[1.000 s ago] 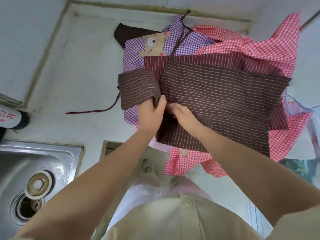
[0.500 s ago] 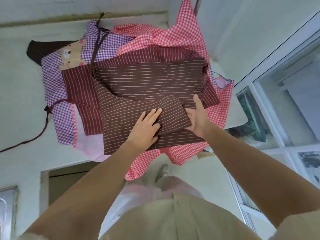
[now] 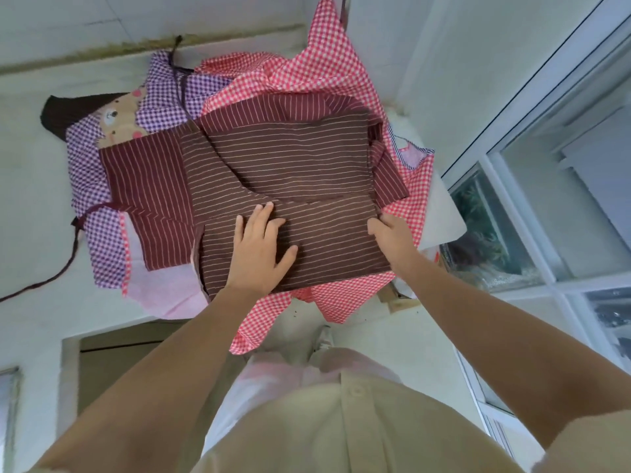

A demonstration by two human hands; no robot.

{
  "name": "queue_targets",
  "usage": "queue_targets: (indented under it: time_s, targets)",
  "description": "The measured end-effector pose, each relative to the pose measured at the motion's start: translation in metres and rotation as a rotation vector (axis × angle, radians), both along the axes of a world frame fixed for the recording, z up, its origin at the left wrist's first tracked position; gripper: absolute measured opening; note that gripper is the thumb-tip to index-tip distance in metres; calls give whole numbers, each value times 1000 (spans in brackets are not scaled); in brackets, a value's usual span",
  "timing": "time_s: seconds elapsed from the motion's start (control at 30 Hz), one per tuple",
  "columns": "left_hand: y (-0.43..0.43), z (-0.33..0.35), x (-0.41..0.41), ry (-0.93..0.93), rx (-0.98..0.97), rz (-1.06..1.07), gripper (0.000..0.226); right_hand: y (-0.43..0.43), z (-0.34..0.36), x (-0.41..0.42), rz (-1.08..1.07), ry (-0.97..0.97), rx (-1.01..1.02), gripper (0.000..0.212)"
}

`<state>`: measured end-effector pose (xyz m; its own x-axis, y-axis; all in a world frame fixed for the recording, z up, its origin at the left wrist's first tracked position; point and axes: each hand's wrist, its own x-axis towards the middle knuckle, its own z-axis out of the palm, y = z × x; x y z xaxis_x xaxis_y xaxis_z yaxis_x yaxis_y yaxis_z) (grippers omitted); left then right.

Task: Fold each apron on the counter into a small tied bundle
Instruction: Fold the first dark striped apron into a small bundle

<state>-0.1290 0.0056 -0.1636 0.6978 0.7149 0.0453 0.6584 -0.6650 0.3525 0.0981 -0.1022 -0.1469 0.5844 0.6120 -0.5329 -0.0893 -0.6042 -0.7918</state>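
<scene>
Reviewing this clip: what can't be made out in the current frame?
Head view only.
Right hand fingertips: tucked round the brown apron edge.
Purple apron and red apron: mostly covered by the brown one.
Dark strap: cut off by left edge.
Apron count: pile overlaps.

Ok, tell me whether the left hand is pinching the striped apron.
No, the left hand lies flat, fingers straight and spread, on the striped apron.

White-framed window (image 3: pixel 563 216) w/ glass panes sits right of the grip of the right hand (image 3: pixel 392 237), daylight coming thru. Pale counter (image 3: pixel 41 199) spreads left of grip; white wall (image 3: pixel 102 18) beyond, grimy seam (image 3: pixel 102 55) betw. them. Below grip: pale floor (image 3: pixel 409 329); dark opening under counter (image 3: pixel 136 370) lower left.
</scene>
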Motion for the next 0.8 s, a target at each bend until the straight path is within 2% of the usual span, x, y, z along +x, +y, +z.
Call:
queue_targets:
  time_s: [0.07,0.17,0.3,0.43,0.5,0.57,0.63,0.7,0.8]
  targets:
    - [-4,-7,-3,57,15,29,49,-12,-9,6,34,-55,-78,33]
    - [-5,-12,-10,60,69,106,49,-15,-10,9,97,-144,-101,22]
    - [-2,-14,-20,37,73,411,52,-13,-12,13,188,-323,-138,36]
    - [3,-3,-25,-31,-142,851,63,-15,-16,9,166,-376,-154,43]
    - [9,-4,-32,-84,-328,1038,62,-13,-17,7,203,-417,-183,39]
    - [14,-5,-42,-229,-534,1174,61,-11,-18,8,237,-458,-211,38]
    - [20,-6,-53,-354,-688,1174,52,-8,-20,7,247,-480,-220,38]
    - [25,-4,-61,-401,-777,1097,38,-3,-22,4,253,-483,-212,34]
    - [32,3,-71,-502,-790,1051,28,11,-21,-8,266,-448,-198,24]
